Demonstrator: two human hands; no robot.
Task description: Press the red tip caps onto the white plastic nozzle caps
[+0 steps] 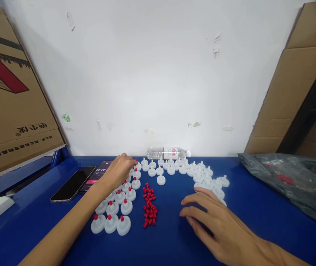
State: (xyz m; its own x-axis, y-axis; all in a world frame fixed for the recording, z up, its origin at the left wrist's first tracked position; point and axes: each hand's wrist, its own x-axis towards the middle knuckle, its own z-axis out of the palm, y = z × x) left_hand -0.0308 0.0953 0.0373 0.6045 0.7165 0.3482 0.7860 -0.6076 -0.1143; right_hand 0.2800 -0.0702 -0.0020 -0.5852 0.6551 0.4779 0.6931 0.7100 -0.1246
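My left hand (122, 169) reaches to the back of the left group, its fingers pinched at the small red tip cap of a white spout lid (138, 166). In front of it stand several white spout lids (112, 208) with red tips on, partly hidden by my wrist. My right hand (212, 218) hovers over the table with fingers apart and nothing visible in them. Between the hands lies a loose pile of small red tip caps (150, 205). White spout lids with bare spouts (182, 169) spread across the back and right, some hidden behind my right hand.
A clear plastic bottle (169, 153) lies along the wall. Two phones, one dark (73, 183) and one with a lit timer (98, 173), rest at left. A grey plastic bag (285, 181) is at right. Cardboard (296, 85) flanks the blue table (171, 244).
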